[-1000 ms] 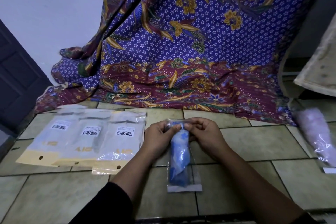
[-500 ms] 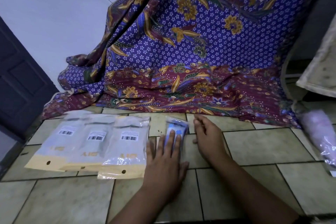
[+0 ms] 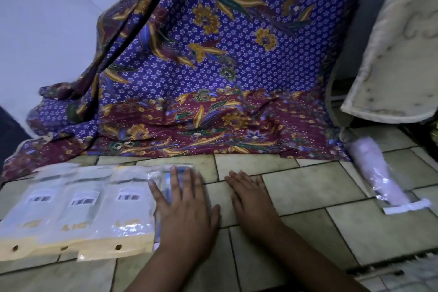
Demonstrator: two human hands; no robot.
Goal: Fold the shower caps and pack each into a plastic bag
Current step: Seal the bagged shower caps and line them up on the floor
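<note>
My left hand [image 3: 184,211] lies flat with straight fingers on a clear plastic bag holding a folded blue shower cap [image 3: 182,169]; only the bag's far end shows past my fingertips. That bag sits against the right edge of a row of three packed bags [image 3: 80,211] with barcode labels and yellow ends, overlapping on the tiled floor. My right hand [image 3: 251,199] rests flat on the tiles just right of the left hand, fingers straight, holding nothing. A pale pink shower cap in a clear bag [image 3: 376,173] lies on the floor at the right.
A purple and maroon batik cloth [image 3: 213,78] hangs across the back and spills onto the tiled floor [image 3: 308,197]. A cream mattress edge [image 3: 391,54] leans at the upper right. A dark door shows at the left edge.
My left hand has slid the blue cap's bag left against the row of packed bags. My right hand has let go of it and now lies flat on the tiles.
</note>
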